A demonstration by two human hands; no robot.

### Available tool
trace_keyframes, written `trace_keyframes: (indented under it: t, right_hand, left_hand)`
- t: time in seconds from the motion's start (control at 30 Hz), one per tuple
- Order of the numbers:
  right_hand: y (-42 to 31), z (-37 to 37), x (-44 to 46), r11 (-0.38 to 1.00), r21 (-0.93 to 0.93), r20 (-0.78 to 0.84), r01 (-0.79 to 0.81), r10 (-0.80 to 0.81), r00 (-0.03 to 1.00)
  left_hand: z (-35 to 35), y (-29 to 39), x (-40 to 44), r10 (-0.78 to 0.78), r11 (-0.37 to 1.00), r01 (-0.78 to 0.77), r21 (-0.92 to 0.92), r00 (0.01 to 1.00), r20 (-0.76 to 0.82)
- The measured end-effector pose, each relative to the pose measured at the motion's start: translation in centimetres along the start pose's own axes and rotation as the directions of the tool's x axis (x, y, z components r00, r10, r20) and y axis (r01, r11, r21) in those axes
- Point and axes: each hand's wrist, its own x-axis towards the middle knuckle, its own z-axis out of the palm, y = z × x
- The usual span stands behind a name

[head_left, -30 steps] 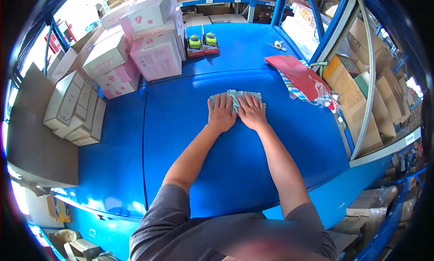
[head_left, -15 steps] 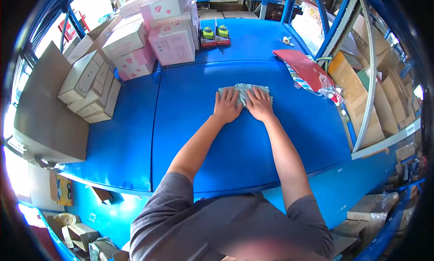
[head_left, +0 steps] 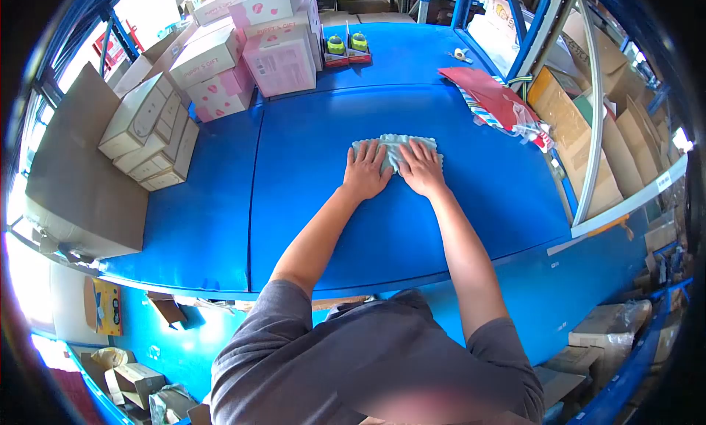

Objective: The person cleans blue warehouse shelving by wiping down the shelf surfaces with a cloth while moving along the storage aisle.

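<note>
A blue surface (head_left: 353,237) fills the middle of a storeroom, with metal racking and cardboard at its far and right sides. Taking the light blue-green cloth (head_left: 392,150) as the clock's centre, pink-and-white boxes (head_left: 279,64) stand stacked at 10 o'clock, two green round items (head_left: 358,41) in small red-edged boxes at 11, a small white roll (head_left: 461,55) at 1, a red bag (head_left: 485,95) at 2 and cream boxes (head_left: 140,127) at 9.

The cloth lies spread on the surface under both palms. The left hand (head_left: 363,176) is flat on its 8 o'clock side, the right hand (head_left: 423,173) on its 4 o'clock side, fingers extended and slightly apart, gripping nothing.

The cloth is already laid out and covered by the hands, so the work looks under way rather than finished; it is not yet put aside. How much of the surface has been gone over, and how much is left, I cannot tell.
</note>
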Motion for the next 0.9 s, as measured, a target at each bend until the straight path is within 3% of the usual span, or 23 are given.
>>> trace_keyframes:
  t: [0.4, 0.7, 0.9]
  right_hand:
    - [-1.9, -3.2, -5.1, 0.998, 0.038, 0.053, 0.049, -0.051, 0.997]
    - [-3.9, -6.9, -13.1, 0.991, 0.057, 0.083, 0.121, -0.125, 0.989]
    - [-6.3, -10.5, -17.4, 0.991, 0.111, 0.122, 0.069, -0.083, 0.989]
  left_hand:
    - [-2.6, 1.4, -4.0, 0.011, 1.0, -0.01, -0.017, 0.996, 0.091]
    - [-7.3, 3.8, -11.7, 0.182, 0.982, -0.175, -0.065, 0.977, 0.112]
    - [-10.6, 5.8, -16.0, 0.234, 0.967, -0.209, -0.147, 0.956, 0.178]
